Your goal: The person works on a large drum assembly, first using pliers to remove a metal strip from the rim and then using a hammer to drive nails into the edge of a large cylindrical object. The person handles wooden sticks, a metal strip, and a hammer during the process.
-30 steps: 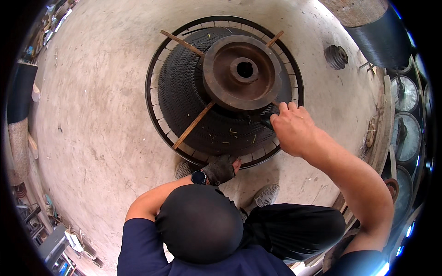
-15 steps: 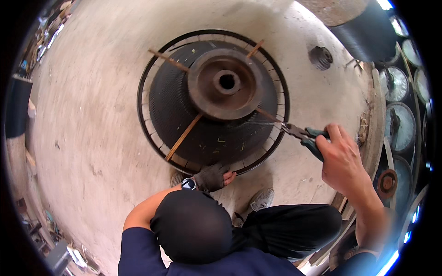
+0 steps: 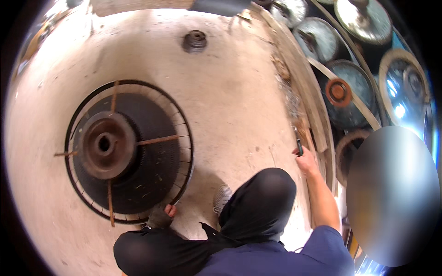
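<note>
A large black ring [image 3: 192, 158] lies round a dark ridged disc [image 3: 156, 179], with short thin strips bridging the gap between them. Atop the disc sits a rusty brown wheel-like hub [image 3: 94, 165] with a hole in its centre. Thin wooden sticks [image 3: 159, 140] reach from the hub towards the ring. My left hand [image 3: 160, 217], in a dark fingerless glove, is closed at the ring's near edge; my leg partly hides it. Off to the right, my right hand [image 3: 307, 163] is closed around dark-handled pliers [image 3: 299, 143], away from the ring.
A small dark stepped metal piece [image 3: 195, 42] stands on the concrete floor [image 3: 230, 106]. Wooden beams [image 3: 308, 101] border the floor at right. Beyond them are several round metal drums [image 3: 317, 39] and a rust-red disc [image 3: 338, 92]. A blurred oval hides the lower right.
My view has swung right, so the ring and hub appear farther left. The pliers in my right hand have moved from the ring's edge out towards the wooden beams. My left hand stays at the ring.
</note>
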The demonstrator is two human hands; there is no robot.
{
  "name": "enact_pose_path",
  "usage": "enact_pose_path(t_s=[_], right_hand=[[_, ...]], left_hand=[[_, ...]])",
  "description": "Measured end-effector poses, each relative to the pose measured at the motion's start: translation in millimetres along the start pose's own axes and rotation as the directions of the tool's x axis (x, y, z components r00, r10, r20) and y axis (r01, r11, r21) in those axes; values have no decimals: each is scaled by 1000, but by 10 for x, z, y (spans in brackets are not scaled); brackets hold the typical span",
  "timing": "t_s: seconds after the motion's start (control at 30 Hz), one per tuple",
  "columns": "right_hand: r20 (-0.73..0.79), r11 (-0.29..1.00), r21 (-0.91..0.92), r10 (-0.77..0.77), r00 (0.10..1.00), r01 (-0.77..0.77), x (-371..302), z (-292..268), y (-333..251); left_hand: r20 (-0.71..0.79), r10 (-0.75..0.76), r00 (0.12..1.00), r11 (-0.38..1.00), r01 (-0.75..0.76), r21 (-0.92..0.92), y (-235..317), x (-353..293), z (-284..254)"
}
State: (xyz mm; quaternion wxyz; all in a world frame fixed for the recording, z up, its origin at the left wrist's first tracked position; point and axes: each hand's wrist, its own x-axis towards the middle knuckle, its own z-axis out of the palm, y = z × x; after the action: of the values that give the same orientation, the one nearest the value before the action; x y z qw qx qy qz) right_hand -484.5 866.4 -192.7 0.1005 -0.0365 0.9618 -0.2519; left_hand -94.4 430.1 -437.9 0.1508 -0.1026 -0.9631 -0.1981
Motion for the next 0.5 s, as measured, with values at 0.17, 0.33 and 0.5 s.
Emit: enact_pose_path(t_s=[0.17, 0.33, 0.5], right_hand=[[288, 767, 61, 599, 747, -638, -586, 605, 1909], [618, 768, -52, 527, 583, -639, -851, 1312, 1391], [706, 989, -75, 142, 694, -125, -293, 1891, 1066]], left_hand=[[93, -143, 985, 989, 146, -21, -33, -193, 326], [-37, -81, 996, 995, 83, 50, -67, -348, 270], [40, -141, 989, 988, 144, -64, -116, -763, 875]])
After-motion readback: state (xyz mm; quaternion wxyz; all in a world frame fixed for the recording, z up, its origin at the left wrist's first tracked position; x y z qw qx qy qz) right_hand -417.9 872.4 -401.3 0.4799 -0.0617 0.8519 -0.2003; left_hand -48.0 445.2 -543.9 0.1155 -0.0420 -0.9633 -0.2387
